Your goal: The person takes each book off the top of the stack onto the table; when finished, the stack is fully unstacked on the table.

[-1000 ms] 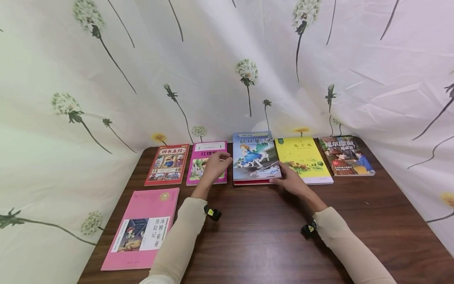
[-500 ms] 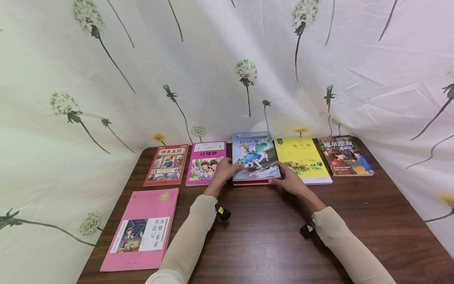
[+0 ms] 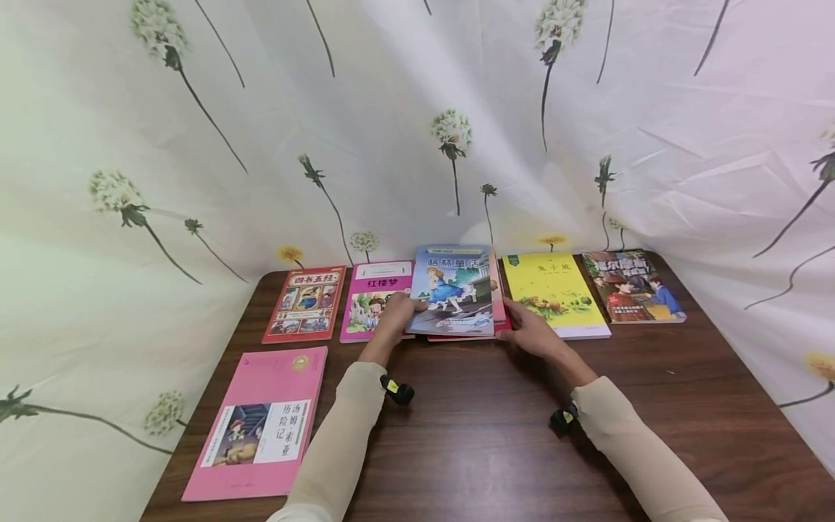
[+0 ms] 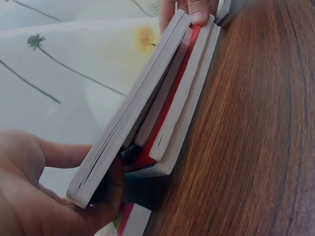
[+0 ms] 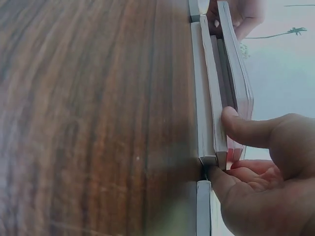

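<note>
At the lower left of the frame a pink book (image 3: 256,428) lies on the wooden surface (image 3: 470,435); above it is a red book (image 3: 304,304), then a magenta book (image 3: 369,290). My left grip (image 3: 393,319) pinches the lower left of the blue book (image 3: 453,293), which sits mid-frame, its left side raised off the lower books (image 3: 497,290). My right grip (image 3: 536,332) pinches those at their right corner. A yellow book (image 3: 554,290) and a dark-covered book (image 3: 633,286) lie right of centre.
</note>
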